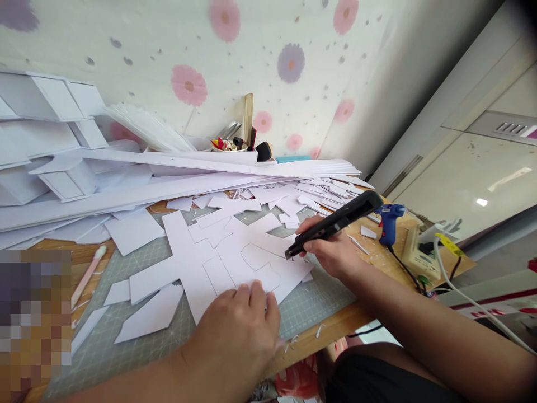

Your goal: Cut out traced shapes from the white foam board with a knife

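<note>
The right hand [329, 252] is gripping a black cutter [339, 218], fingers closed. The left hand [241, 324], loosely open, is pressing the white board [235, 226] onto the mat [323, 291]. Notched edges are suggesting finished cuts; several pencilled outlines [226, 269] are apparently remaining uncut.

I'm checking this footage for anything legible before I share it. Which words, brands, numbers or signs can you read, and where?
None can be read with certainty.
Yellow tag on the white cable: too small.
Power strip: faint marks, too small.
Red marks at lower right: too blurred.
Black cutter: no legible marking.
White sheet: drawn outlines, no legible text.
</note>
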The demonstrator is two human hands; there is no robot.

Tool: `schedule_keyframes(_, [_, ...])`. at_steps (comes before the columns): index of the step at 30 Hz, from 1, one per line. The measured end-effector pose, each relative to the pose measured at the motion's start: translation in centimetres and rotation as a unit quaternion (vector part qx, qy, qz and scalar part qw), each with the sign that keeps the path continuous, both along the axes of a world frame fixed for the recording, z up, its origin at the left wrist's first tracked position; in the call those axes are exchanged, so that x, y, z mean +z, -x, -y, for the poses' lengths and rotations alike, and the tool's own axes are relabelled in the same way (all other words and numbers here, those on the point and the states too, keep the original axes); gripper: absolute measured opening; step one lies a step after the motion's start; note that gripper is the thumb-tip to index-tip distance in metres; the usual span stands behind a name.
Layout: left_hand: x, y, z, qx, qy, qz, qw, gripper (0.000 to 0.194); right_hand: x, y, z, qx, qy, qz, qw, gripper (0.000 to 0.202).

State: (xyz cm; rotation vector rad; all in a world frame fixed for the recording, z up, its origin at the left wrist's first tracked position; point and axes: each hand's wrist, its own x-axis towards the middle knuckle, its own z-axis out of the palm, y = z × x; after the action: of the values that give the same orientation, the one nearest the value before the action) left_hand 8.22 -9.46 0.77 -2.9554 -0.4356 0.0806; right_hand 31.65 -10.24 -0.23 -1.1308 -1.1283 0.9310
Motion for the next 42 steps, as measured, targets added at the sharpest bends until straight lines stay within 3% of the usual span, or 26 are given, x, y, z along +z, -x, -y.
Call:
schedule_keyframes(2, [0.4, -0.1, -0.4, 0.009, -0.003, 0.015, 1.000, 0.028, -0.1, 0.7, 0.7, -0.030, -0.018, 0.071, 0.997, 0.020])
schedule_keyframes(6, [0.1, -0.1, -0.8, -0.002, -0.014, 0.050, 0.999, 0.029, 0.2, 2.0, 1.4, -0.068, -0.050, 0.227, 0.970, 0.022])
schedule_keyframes(9, [-0.5, -0.2, -0.9, -0.021, -0.026, 0.037, 0.999, 0.032, 0.3, 2.8, 1.5, -0.068, -0.046, 0.285, 0.955, 0.021])
schedule_keyframes(12, [-0.6, -0.3, -1.1, -0.019, -0.038, -0.002, 0.999, 0.035, 0.0, 3.2, 1.5, -0.068, -0.038, 0.303, 0.950, 0.019])
schedule_keyframes(18, [-0.3, -0.7, -1.0, -0.008, -0.069, 0.003, 0.998, 0.040, -0.4, 3.4, 1.4, -0.086, -0.043, 0.299, 0.949, 0.021])
schedule_keyframes(25, [-0.4, -0.8, -0.9, -0.006, -0.066, 0.008, 0.998, 0.037, -0.8, 3.3, 1.2, -0.049, -0.023, 0.335, 0.941, 0.020])
schedule_keyframes(42, [-0.7, -0.5, -1.1, -0.013, -0.075, 0.043, 0.996, 0.031, -1.5, 3.0, 1.3, -0.020, -0.062, 0.344, 0.937, 0.021])
